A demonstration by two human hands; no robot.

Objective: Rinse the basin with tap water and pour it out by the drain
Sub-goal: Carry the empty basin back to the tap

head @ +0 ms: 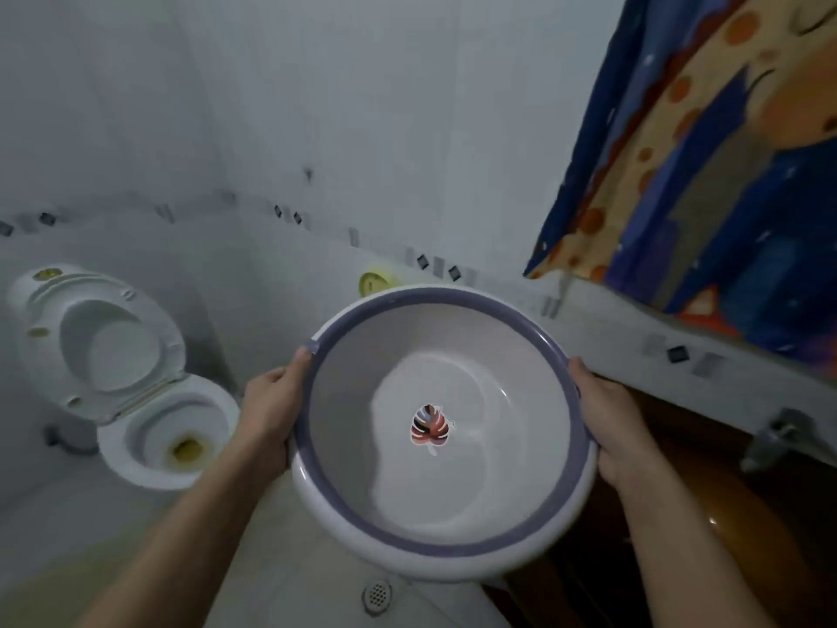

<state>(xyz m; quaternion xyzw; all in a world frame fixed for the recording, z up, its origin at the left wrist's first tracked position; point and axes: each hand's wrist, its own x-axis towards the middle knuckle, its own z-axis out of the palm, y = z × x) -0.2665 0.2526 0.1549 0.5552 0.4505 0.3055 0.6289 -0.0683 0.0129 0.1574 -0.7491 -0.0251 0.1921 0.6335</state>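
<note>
A round white basin (344,446) with a purple rim band and a red leaf sticker on its bottom is held level in front of me. My left hand (274,407) grips its left rim and my right hand (609,421) grips its right rim. A thin layer of water seems to lie in the bottom. The round metal floor drain (377,595) sits in the pale floor just below the basin's near edge. A metal tap (781,435) juts from the wall at the right.
A white toilet (122,378) with raised seat and lid stands at the left. A blue and orange curtain (706,165) hangs at the upper right over a tiled ledge. A brown tub (724,537) lies under the tap, at the right.
</note>
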